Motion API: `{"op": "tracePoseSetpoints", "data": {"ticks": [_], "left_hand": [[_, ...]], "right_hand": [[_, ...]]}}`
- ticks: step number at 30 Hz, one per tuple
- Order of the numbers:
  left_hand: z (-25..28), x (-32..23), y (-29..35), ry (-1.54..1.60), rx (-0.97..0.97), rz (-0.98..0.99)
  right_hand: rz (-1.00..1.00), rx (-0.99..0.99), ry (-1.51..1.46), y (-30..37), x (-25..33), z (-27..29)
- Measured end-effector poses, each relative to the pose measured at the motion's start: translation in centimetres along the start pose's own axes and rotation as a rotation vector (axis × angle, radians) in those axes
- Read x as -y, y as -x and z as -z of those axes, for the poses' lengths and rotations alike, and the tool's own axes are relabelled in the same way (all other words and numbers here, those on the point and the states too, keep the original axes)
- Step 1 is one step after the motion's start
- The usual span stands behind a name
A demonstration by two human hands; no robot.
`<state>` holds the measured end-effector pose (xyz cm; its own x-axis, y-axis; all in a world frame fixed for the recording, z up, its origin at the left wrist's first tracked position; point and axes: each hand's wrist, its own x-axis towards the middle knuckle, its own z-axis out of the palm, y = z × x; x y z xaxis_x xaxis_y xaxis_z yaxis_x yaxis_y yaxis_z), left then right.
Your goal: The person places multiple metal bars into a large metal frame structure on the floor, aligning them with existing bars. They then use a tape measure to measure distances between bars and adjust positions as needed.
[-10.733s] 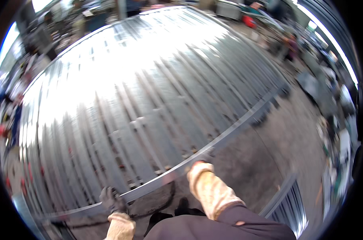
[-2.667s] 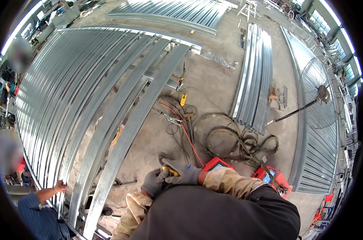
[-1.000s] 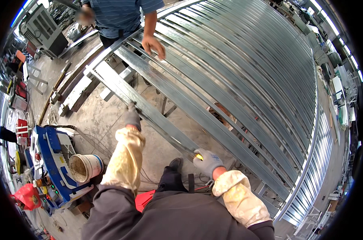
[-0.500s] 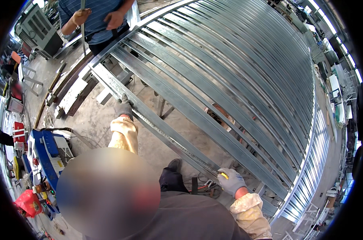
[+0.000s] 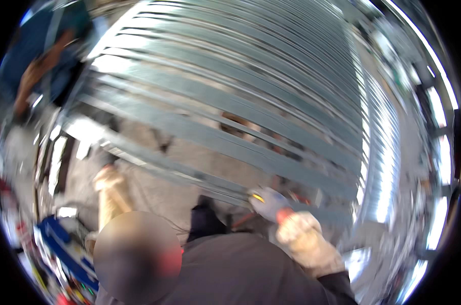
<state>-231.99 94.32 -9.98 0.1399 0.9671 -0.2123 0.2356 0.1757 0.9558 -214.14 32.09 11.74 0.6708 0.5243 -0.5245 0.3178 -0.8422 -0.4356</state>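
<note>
A large frame of parallel galvanised metal slats (image 5: 205, 96) spreads before me, smeared by motion. Its nearest metal bar (image 5: 174, 170) runs from the left down towards my right hand. My left hand (image 5: 107, 157), in a dark glove, is at the left part of this bar, its fingers seemingly closed on the bar's near edge, though blurred. My right hand (image 5: 272, 204), in a grey glove, lies at the bar's right end, fingers curled. A small yellow piece (image 5: 259, 197) shows at its fingers; what it belongs to is hidden.
Beyond the frame's far left corner stands another person (image 5: 42, 61) in blue, arms blurred. A blue machine (image 5: 62, 249) is on the floor at lower left. A bright ribbed metal panel (image 5: 385, 152) borders the frame's right side. My dark-clad leg (image 5: 205, 218) is below the bar.
The whole view has swung and blurred; the frame's slats lie flatter across it. Both hands appear further left and remain at the nearest bar. The other person is now nearer the left rim.
</note>
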Motion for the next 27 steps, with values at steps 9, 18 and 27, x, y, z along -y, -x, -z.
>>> {"op": "tracePoseSetpoints", "data": {"ticks": [9,18,27], "left_hand": [[-1.8,-0.9,23.5,-0.210,0.010,-0.315],[-9.9,0.9,61.6,-0.627,0.975,-0.674],[-15.9,1.2,77.9,-1.018,1.042,-1.063]], "right_hand": [[-0.212,-0.032,0.112,7.1,-15.7,2.3],[-0.330,-0.279,0.270,23.1,-45.1,8.3],[-0.422,-0.396,0.230,35.4,-69.2,10.5]]}}
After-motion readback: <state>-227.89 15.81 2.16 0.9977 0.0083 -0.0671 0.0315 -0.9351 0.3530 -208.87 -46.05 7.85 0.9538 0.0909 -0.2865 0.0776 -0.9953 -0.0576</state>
